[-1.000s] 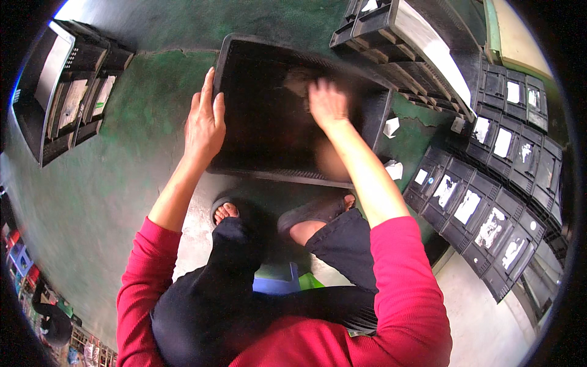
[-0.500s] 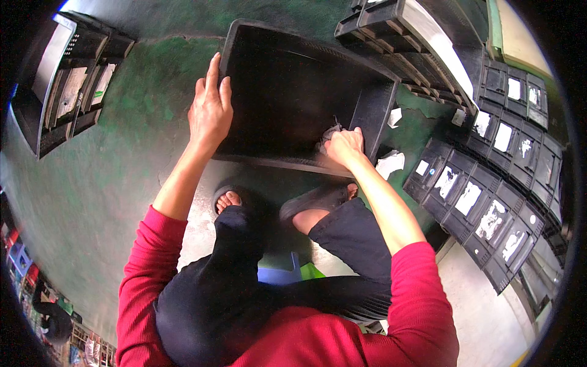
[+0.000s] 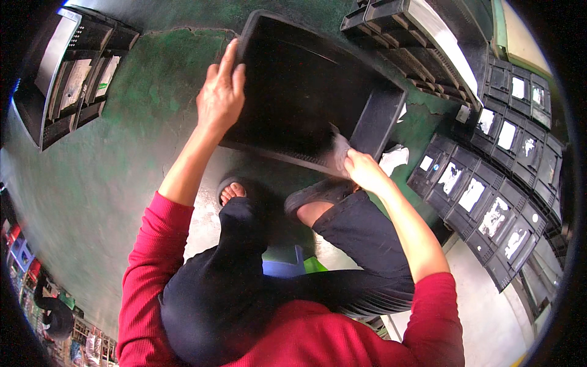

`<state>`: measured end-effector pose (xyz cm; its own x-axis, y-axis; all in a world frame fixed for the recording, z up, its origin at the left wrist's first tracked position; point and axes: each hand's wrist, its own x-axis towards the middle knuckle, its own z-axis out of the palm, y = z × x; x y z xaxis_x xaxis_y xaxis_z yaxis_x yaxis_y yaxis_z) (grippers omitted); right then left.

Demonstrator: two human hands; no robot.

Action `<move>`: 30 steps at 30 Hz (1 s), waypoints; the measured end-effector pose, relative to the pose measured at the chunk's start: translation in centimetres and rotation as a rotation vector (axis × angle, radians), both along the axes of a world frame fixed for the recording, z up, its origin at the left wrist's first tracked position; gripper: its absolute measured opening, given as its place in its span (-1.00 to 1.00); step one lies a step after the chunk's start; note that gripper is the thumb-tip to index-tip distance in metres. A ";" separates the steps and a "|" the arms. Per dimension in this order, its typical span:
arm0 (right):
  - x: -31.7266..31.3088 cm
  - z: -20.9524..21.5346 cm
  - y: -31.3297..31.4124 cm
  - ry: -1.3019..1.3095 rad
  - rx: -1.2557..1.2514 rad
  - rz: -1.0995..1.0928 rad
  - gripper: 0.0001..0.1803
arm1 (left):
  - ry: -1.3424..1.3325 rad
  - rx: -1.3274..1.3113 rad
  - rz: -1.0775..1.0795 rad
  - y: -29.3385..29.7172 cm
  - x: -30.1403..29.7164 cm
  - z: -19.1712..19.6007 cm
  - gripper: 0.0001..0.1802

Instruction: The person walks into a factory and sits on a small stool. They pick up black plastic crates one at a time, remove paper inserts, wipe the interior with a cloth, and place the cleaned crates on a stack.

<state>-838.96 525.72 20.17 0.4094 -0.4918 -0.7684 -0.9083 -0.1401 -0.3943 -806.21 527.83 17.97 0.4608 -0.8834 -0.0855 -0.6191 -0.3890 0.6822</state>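
Observation:
A black plastic crate (image 3: 382, 119) is tilted on the floor in front of my feet, its dark hollow facing me. My left hand (image 3: 221, 98) grips the crate's left wall, fingers along the outside and rim. At the near right corner my right hand (image 3: 365, 171) is closed on a greyish-white cloth (image 3: 339, 151), blurred by motion. The cloth lies over the near rim and reaches a little inside. Fingertips of the right hand are partly hidden by the cloth.
Stacked black crates (image 3: 471, 189) with torn white labels stand at the right. Another black crate (image 3: 422, 49) is at the upper right, and one more (image 3: 73, 79) at the far left. Torn white paper (image 3: 394, 159) lies on the green floor. A blue stool (image 3: 284, 264) shows between my legs.
My right hand has drawn the cloth from inside the crate toward me, onto the near rim. The crate has turned slightly and shifted up and right, with my left hand still on it.

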 end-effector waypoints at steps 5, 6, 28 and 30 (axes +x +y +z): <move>7.2 -2.6 0.7 0.086 0.045 -0.008 -0.56 | 0.067 0.024 -0.024 -0.6 -0.5 -0.1 -0.48; 11.6 -3.9 0.6 0.055 0.037 0.121 -0.56 | 0.089 0.031 -0.025 -0.6 -0.4 -0.1 -0.49; 0.3 -2.5 1.0 -0.014 -0.146 0.190 -0.72 | 0.098 0.086 -0.014 -0.8 -0.5 0.3 -0.49; 3.0 -3.9 1.6 -0.021 -0.179 0.253 -0.69 | 0.095 0.062 -0.035 -1.0 -0.5 0.3 -0.50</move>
<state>-835.97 527.31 16.30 0.5506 -0.4990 -0.6692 -0.8279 -0.4292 -0.3611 -806.67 526.87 18.22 0.4174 -0.8903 -0.1821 -0.5665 -0.4116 0.7139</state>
